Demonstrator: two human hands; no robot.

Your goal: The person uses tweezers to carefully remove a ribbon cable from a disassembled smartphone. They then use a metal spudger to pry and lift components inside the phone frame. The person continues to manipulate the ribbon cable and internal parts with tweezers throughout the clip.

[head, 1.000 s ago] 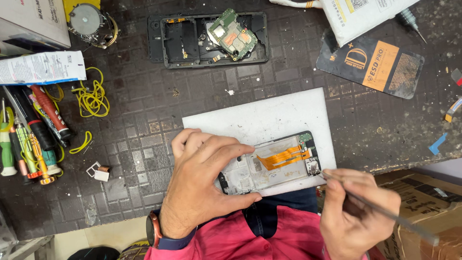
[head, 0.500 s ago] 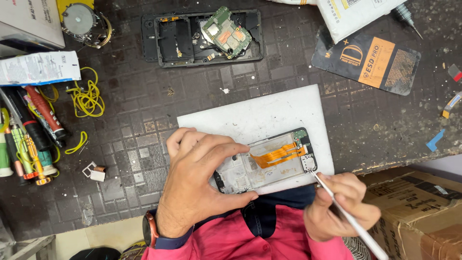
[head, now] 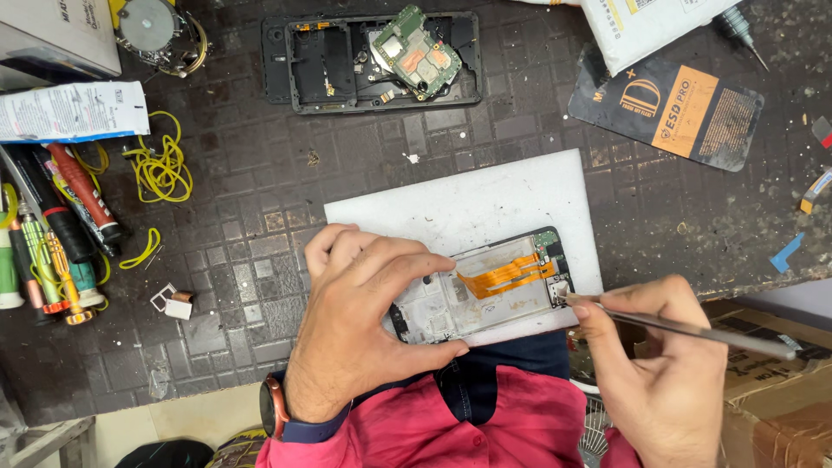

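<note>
An opened phone frame with an orange flex cable lies on a white pad at the near edge of the dark bench. My left hand clamps the frame's left end between thumb and fingers. My right hand holds a thin metal tool, and its tip touches the frame's right end.
A black phone back housing with a green circuit board lies at the far edge. Screwdrivers and tubes and yellow wire crowd the left. An orange-and-black pouch sits at the right, and a cardboard box at the near right.
My right hand has moved up and left, bringing the tool's tip onto the frame's right end. My left hand stays on the frame.
</note>
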